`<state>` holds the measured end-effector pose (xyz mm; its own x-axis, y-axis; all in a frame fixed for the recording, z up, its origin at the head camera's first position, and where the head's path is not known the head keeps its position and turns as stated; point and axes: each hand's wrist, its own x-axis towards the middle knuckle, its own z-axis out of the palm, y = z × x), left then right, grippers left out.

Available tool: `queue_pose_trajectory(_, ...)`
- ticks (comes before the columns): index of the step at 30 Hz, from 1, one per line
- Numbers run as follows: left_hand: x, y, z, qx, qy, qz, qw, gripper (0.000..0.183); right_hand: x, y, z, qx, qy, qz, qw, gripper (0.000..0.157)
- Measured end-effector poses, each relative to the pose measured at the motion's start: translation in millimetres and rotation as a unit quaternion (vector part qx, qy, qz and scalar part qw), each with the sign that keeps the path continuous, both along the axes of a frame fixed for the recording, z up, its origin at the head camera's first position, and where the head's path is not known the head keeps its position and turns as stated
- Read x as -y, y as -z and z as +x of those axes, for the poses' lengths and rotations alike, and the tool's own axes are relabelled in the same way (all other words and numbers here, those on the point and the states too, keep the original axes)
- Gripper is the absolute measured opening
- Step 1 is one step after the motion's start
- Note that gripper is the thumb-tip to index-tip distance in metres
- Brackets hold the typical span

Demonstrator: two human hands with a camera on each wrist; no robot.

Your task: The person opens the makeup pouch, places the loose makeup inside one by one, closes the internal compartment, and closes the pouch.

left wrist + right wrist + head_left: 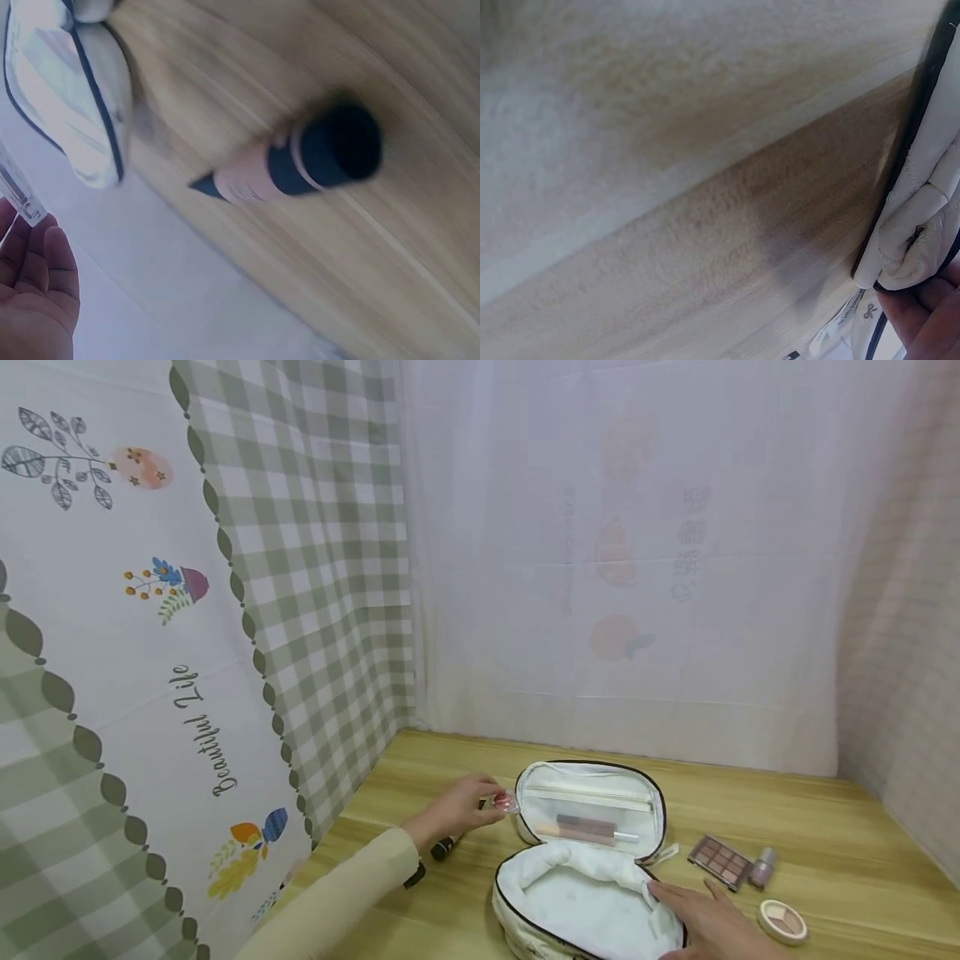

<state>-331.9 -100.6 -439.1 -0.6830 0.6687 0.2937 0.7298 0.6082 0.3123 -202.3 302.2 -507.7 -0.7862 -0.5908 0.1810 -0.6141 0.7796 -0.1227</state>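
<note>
My left hand [459,810] pinches a small clear plastic case [506,802] with something red inside, beside the raised lid [592,775] of a white makeup bag [510,922]. The case's clear edge [30,210] shows at the fingertips in the left wrist view. Unzipped, the bag shows a padded white lining. My right hand [712,922] grips its right rim, fingers bent at the dark-piped edge in the right wrist view. Slim makeup tubes [585,828] lie in the lid's clear pocket.
Below the left forearm lies a black-and-pink pointed cosmetic stick [247,172]. Right of the bag are an eyeshadow palette [720,860], a small mauve bottle [762,868] and a round compact [782,921]. Curtains [622,568] hang behind the wooden table [832,827].
</note>
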Motion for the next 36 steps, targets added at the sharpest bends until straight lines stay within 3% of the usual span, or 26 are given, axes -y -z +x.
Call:
queue_pose_trajectory(10, -31, -2.9, 23.7, 0.004, 0.072, -0.037, 0.9967, 0.035, 0, 2.0, 0.6, -0.027, -0.009, 0.000, 1.000, 0.090)
queue_pose_trajectory(20, -57, 3.5, 42.4, -0.020, 0.165, -0.091, 0.9818, 0.032, 0, -0.2, 0.4, -0.001, -0.001, -0.002, 1.000, 0.091)
queue_pose_trajectory(27, -64, 14.5, 49.1, -0.043, 0.199, -0.127, 0.9709, 0.035, 1, -1.6, -1.3, 0.014, 0.000, 0.000, 1.000, 0.092)
queue_pose_trajectory(36, -71, 19.1, 50.1, -0.058, 0.213, -0.148, 0.9641, 0.037, 0, -3.7, -1.7, 0.007, 0.006, -0.003, 1.000, 0.095)
